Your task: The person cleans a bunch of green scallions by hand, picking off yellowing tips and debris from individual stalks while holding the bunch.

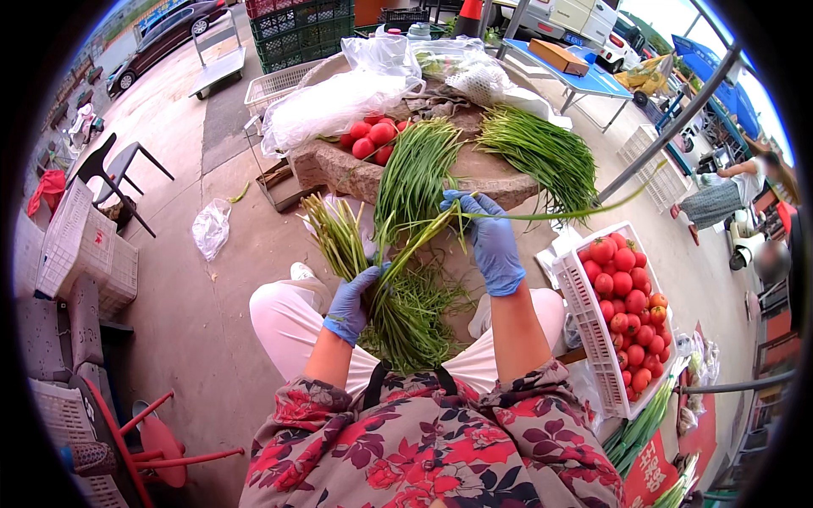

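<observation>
My left hand [354,303], in a blue disposable glove, is closed around a bunch of long green stalks [406,327]. Their pale cut ends fan out to the upper left, and the thin leafy ends hang down over my lap. My right hand [489,238], gloved alike, pinches a few stalks at their tips, and a long yellowing blade [559,216] trails off to the right. Loose green trimmings [438,298] lie between my knees. Ahead, one heap of chive-like greens [416,165] hangs over a stone table's rim [343,174], with a second heap [537,152] farther right.
Red tomatoes [371,140] and plastic bags [349,95] sit on the stone table. At my right is a white crate [591,343] of tomatoes. A plastic bag [211,230] lies on the ground to the left, near a black chair [108,171]. A person [724,187] is at far right.
</observation>
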`<action>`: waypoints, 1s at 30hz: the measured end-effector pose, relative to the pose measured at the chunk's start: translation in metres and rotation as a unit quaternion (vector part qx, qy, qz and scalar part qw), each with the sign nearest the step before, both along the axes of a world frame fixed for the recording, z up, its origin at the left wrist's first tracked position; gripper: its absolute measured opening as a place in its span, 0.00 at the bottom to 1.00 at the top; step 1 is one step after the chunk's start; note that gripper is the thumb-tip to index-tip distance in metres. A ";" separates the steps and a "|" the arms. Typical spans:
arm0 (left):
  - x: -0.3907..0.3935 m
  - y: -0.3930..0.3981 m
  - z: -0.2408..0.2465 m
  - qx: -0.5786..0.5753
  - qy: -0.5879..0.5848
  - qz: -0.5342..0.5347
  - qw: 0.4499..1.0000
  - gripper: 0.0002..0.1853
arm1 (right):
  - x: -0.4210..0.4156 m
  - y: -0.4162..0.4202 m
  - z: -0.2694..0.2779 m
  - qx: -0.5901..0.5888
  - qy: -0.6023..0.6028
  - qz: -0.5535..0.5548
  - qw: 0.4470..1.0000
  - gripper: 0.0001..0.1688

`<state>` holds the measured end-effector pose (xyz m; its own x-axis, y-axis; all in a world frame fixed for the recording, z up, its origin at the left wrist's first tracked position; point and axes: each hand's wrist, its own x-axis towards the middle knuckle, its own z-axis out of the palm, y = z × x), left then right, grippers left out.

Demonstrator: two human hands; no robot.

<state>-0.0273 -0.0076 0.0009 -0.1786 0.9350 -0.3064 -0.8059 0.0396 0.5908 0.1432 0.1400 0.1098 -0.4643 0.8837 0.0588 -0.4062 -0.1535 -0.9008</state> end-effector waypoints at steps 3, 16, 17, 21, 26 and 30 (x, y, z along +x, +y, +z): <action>-0.026 0.002 -0.009 -0.003 0.031 0.101 0.994 0.15 | 0.016 0.014 -0.002 0.043 -0.007 -0.052 0.998 0.11; -0.057 -0.005 0.008 0.019 0.176 0.183 0.967 0.09 | 0.011 0.018 -0.014 0.184 -0.163 -0.006 0.969 0.08; -0.048 0.002 0.010 0.024 0.163 0.180 0.970 0.09 | 0.008 0.015 -0.014 0.185 -0.165 0.001 0.969 0.08; -0.016 0.021 0.038 0.071 0.146 0.104 0.981 0.09 | -0.001 0.005 -0.021 0.181 -0.180 0.046 0.966 0.08; 0.004 0.037 0.056 0.109 0.208 0.014 0.972 0.17 | -0.011 -0.010 -0.023 0.294 -0.250 0.043 0.921 0.08; 0.018 0.042 0.043 0.112 0.230 -0.013 0.967 0.18 | -0.021 -0.021 -0.029 0.330 -0.196 0.025 0.923 0.08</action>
<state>-0.0089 0.0341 0.0438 -0.2235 0.9747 0.0105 -0.4556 -0.1139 0.8829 0.1226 0.1191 0.0803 -0.6026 0.6931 0.3957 -0.0370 0.4710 -0.8813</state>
